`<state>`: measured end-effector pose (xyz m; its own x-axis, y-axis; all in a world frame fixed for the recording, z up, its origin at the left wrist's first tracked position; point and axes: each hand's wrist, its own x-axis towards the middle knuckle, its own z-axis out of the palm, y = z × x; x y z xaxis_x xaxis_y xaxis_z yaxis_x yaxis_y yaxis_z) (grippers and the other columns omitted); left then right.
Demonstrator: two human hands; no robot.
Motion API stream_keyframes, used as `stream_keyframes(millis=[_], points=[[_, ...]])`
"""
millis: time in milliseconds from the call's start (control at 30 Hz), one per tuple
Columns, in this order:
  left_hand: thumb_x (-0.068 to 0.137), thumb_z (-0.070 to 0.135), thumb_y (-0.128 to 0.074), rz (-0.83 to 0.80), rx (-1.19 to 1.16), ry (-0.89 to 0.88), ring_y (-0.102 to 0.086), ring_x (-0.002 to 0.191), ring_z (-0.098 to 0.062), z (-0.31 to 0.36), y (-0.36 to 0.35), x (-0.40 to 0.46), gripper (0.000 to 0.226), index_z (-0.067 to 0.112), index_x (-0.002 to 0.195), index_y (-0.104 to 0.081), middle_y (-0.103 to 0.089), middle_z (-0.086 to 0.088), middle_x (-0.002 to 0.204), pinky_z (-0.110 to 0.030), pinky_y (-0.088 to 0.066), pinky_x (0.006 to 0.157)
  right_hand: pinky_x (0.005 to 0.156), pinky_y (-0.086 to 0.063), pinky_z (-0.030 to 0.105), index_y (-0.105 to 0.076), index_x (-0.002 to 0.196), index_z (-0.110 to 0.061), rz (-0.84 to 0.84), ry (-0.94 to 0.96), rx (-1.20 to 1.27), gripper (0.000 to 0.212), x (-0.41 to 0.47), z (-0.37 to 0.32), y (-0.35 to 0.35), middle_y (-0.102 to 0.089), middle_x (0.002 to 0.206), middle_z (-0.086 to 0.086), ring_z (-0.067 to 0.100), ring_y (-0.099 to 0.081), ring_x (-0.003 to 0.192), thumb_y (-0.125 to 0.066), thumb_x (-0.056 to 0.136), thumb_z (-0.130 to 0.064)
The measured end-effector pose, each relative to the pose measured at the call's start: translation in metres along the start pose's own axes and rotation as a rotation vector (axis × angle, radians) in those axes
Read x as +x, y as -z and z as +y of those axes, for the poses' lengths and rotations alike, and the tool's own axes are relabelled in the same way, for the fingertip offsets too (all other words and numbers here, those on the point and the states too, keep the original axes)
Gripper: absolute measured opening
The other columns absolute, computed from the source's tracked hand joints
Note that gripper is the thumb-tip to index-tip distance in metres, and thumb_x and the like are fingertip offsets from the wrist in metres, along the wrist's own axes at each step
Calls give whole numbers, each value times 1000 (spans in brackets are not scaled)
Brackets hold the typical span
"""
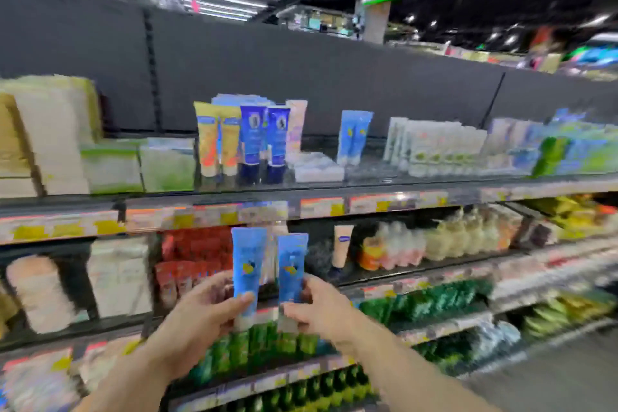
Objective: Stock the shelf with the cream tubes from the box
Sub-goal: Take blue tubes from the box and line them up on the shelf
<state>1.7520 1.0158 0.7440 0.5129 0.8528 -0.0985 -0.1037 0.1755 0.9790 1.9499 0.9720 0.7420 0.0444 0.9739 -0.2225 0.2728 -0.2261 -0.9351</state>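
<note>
Left hand (197, 308) and right hand (317, 308) each grip one blue tube (matching pair (354, 137) already up top), neither shelved yet.

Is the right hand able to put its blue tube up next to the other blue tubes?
Probably yes. The right hand holds a blue tube, and bare shelf lies beside the matching tubes above.

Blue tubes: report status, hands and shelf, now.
Left hand grips one blue tube; right hand grips the second tube. Both upright, below the top shelf. Matching tubes there, open space beside. Box not in view.
</note>
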Motion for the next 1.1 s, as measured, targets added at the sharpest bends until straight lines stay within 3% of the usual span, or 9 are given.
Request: stream_keyframes(millis=[100,200,267,333,433,567,667,867,1100], points=[[66,11,-81,-31,-64,-4,-63,89,-30,10,-77,32,41,11,105,-67,-68,-21,103,-41,-53,76,68,-56,29,-55,108,-27,89,30,11,21,-22,2,83,-55,90,1,14,-58,75,-62,93,-15],[73,6,-76,-83,-80,-23,-67,76,-19,24,-125,61,33,7,104,-65,-71,-11,90,-38,-55,73,86,-57,47,-60,107,-23,146,57,58,20,-26,6,140,-66,92,5,18,-66,84,-67,89,-17],[84,5,-64,-75,-61,-44,-68,76,-17,35,-144,79,23,5,107,-62,-72,-6,88,-39,-53,77,80,-59,43,-60,110,-17,166,75,87,22,-23,6,165,-70,80,-3,16,-67,80,-67,89,-15],[89,6,-60,-51,-17,-83,-69,74,-16,47,-155,99,17,5,105,-62,-72,-4,84,-41,-53,79,62,-58,30,-59,110,-15,185,93,76,21,-16,3,185,-67,80,-2,14,-66,73,-66,90,-16],[85,17,-64,-18,71,-163,-69,84,-19,68,-163,129,25,3,106,-65,-73,-9,95,-38,-56,81,58,-51,32,-59,104,-19,276,144,21,15,8,-8,214,-65,85,6,15,-59,64,-66,90,-20],[80,27,-68,7,214,-272,-69,97,-26,96,-168,181,26,17,104,-69,-75,-3,100,-42,-55,90,86,-55,44,-54,108,-29,425,241,-79,30,58,-36,252,-70,100,2,20,-67,91,-70,83,-34],[88,19,-67,62,266,-319,-71,95,-20,115,-171,223,17,22,105,-64,-75,3,97,-39,-57,86,78,-51,28,-51,107,-27,482,292,-94,23,94,-63,271,-68,103,-2,15,-64,95,-66,90,-24],[92,18,-63,169,351,-336,-69,91,-20,127,-182,284,18,30,100,-53,-71,5,97,-43,-57,85,59,-37,16,-48,100,-25,586,373,-218,21,156,-93,288,-59,83,-10,5,-56,74,-65,89,-18],[92,25,-64,219,422,-262,-68,88,-19,117,-186,310,18,36,102,-53,-71,7,100,-46,-56,84,66,-40,10,-41,107,-22,585,441,-248,29,203,-97,299,-52,93,-19,0,-53,86,-59,92,-5]])
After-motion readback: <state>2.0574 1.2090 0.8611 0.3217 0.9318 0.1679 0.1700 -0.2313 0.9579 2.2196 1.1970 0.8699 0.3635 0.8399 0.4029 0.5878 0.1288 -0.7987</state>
